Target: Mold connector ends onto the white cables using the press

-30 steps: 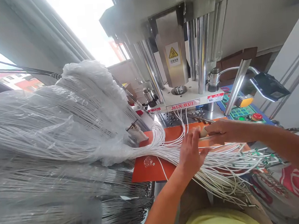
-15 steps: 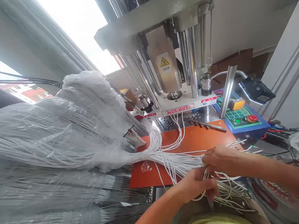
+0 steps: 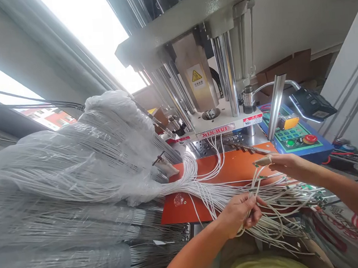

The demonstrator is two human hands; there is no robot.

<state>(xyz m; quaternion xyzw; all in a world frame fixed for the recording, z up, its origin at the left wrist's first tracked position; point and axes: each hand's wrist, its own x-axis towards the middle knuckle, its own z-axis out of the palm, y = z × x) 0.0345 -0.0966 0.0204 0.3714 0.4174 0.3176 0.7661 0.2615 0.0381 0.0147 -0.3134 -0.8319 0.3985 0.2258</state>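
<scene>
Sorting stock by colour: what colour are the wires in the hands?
White wires, with green tips; head view shows it.

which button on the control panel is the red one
The red button is the big round one at the right end of the panel, farthest from the press. The green button beside it is smaller and flatter.

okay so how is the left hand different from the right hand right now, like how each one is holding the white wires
The left hand is curled into a loose fist around several white wires, low and close to the body. The right hand reaches farther out over the orange mat, fingers extended, pinching just a wire or two near their green-tipped ends. The left shows its back; the right shows its side. Both are bare and grip wires from the same bundle.
</scene>
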